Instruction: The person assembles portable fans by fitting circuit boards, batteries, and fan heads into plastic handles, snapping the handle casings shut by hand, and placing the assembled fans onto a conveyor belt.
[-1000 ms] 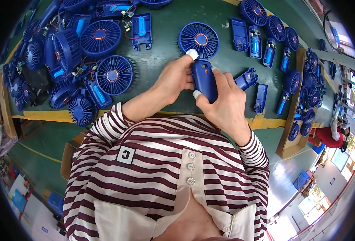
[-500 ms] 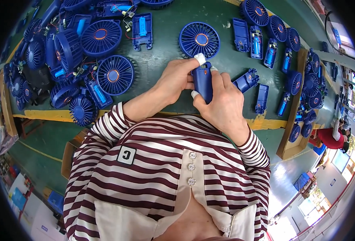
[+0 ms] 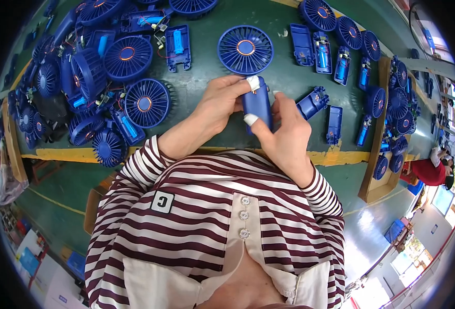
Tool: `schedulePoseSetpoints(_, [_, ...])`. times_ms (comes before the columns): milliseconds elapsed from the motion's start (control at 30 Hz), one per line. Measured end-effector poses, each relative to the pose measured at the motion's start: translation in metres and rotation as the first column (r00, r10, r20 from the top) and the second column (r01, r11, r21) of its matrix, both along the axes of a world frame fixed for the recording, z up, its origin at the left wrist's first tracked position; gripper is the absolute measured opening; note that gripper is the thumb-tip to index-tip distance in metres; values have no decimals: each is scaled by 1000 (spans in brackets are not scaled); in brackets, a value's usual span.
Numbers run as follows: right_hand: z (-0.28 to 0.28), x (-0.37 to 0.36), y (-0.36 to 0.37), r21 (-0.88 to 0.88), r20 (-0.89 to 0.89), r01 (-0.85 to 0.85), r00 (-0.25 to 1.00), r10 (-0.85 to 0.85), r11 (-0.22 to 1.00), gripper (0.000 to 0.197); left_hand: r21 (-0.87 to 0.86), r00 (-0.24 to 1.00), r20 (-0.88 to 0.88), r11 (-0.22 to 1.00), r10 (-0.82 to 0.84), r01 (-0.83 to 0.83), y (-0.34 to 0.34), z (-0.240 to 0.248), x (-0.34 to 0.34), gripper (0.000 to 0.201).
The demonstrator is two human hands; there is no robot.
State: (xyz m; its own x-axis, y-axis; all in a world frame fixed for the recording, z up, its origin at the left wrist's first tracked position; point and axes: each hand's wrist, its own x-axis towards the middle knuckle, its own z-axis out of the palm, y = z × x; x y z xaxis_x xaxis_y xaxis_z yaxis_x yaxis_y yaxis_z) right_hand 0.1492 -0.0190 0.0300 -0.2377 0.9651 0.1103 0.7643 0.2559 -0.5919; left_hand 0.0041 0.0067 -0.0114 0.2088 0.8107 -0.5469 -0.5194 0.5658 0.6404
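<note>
I have both hands clamped on one blue handle (image 3: 261, 110), which sits in front of my chest, held over the green tabletop (image 3: 189, 82). My left hand (image 3: 223, 104) grips it from nine o'clock, its thumb, tipped with a white wrapping (image 3: 253, 83), lying across the upper end. My right hand (image 3: 290, 131) takes it from four o'clock, thumb pressed on the lower part; I cannot tell whether the raised index fingertip touches its side.

At twelve o'clock, just beyond the handle, lies a round blue fan head (image 3: 237, 57) with an orange ring at its centre. My thumb hides where the two meet, so I cannot tell if they are joined.

At three o'clock, near my right fingers, is a loose blue casing part (image 3: 312, 104), and past it, toward four, a narrow blue shell (image 3: 334, 126). An open shell (image 3: 302, 45) lies at one o'clock, with a row of fans (image 3: 349, 33) around two, their opened handles showing blue cells.

At nine o'clock rests another fan (image 3: 155, 114); a heap of fans (image 3: 134, 63) spreads around ten. Beyond three o'clock, a cardboard tray (image 3: 375, 189) holds more.
</note>
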Motion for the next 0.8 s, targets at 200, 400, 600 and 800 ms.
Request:
schedulePoseSetpoints(200, [0, -1, 13, -603, -473, -93, 841, -262, 792, 32, 185, 997, 57, 982, -57, 46, -1, 9, -3, 32])
schedulePoseSetpoints(400, [-1, -5, 11, -672, -611, -190, 688, -391, 716, 28, 240, 984, 132, 967, -121, 87, -4, 9, -3, 34])
schedulePoseSetpoints(600, [-5, -2, 9, -650, -617, -186, 696, -368, 737, 26, 278, 989, 135, 960, -67, 27, -10, 13, 4, 27])
schedulePoseSetpoints(800, [-7, -3, 8, -650, -656, -211, 642, -398, 730, 25, 241, 994, 89, 970, -62, 39, -12, 9, 5, 29])
